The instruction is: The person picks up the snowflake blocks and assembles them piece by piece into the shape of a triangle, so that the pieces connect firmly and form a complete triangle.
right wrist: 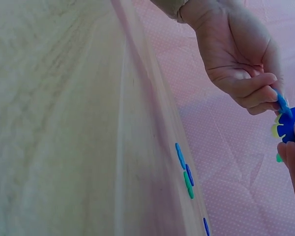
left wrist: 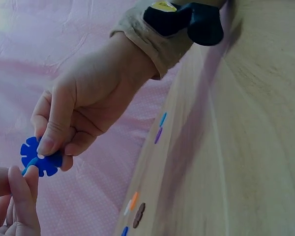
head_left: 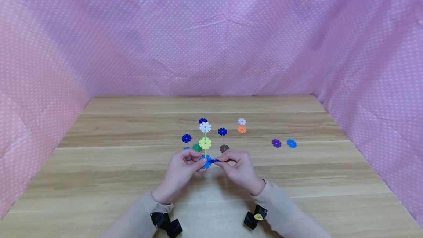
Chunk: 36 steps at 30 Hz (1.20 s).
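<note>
My left hand (head_left: 180, 166) pinches a light blue notched plastic disc (head_left: 205, 163) between thumb and fingers. Above it rises a chain of joined discs: a yellow-green disc (head_left: 205, 143), then a white disc (head_left: 205, 127) at the top, with edge-on pieces between them. Thumb and fingertips of my right hand (head_left: 240, 166) pinch a dark blue notched disc (head_left: 214, 160), edge-on in the head view. The left wrist view shows that dark blue disc (left wrist: 49, 164) face-on, its rim meeting the light blue one. Fingers hide part of both discs.
Loose discs lie on the wooden table (head_left: 132, 127): brown (head_left: 224, 148), green (head_left: 196, 147), orange (head_left: 242, 129), white (head_left: 242, 121) and several blue ones. Farther right are a purple disc (head_left: 276, 143) and a blue disc (head_left: 292, 143). Pink dotted cloth (head_left: 211, 47) surrounds the table.
</note>
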Tool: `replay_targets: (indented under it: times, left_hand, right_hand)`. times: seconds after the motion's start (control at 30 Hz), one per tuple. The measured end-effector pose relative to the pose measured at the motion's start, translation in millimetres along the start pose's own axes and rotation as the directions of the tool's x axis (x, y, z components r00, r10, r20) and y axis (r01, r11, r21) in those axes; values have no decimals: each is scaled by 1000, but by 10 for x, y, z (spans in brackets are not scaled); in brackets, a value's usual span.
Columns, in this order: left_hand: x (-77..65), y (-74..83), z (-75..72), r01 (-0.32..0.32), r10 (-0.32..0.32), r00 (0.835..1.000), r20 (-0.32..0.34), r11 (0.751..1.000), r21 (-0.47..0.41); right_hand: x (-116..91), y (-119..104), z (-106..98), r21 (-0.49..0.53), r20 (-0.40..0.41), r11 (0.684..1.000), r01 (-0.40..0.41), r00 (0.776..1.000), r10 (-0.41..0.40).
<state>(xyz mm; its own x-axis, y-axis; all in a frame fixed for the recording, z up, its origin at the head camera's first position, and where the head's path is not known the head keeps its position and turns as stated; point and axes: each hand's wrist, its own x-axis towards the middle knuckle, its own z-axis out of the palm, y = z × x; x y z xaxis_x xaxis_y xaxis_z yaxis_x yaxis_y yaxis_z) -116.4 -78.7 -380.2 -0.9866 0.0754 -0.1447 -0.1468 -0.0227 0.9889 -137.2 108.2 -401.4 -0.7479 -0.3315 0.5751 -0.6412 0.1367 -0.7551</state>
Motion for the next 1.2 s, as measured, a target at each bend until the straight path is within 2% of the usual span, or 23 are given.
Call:
replay_targets:
  times: [0.23,0.4,0.6,0.87,1.03,1.2]
  left_hand:
    - [3,17,8,-4,4,1000,-4,1000,-19]
    - [36,-35,21,-23,23,1000,4,1000,-2]
    - [53,-76,8,-44,44,999,21,999,23]
    - [46,-80,-9,-56,56,997,43,998,2]
    - [16,-85,-59,-74,73,996,54,997,9]
    - [-10,-81,-129,-59,58,998,32,998,17]
  right_hand:
    - [17,-6,-8,-19,-7,1000,-23,1000,23]
    - [44,-19,-61,-29,28,995,-99,995,100]
    - [55,5,-144,-41,135,984,-174,975,178]
    - [34,37,-264,-88,200,965,-248,944,261]
    - [14,71,-397,-141,186,929,-341,913,363]
    - [9,193,-671,-211,118,867,-451,869,481]
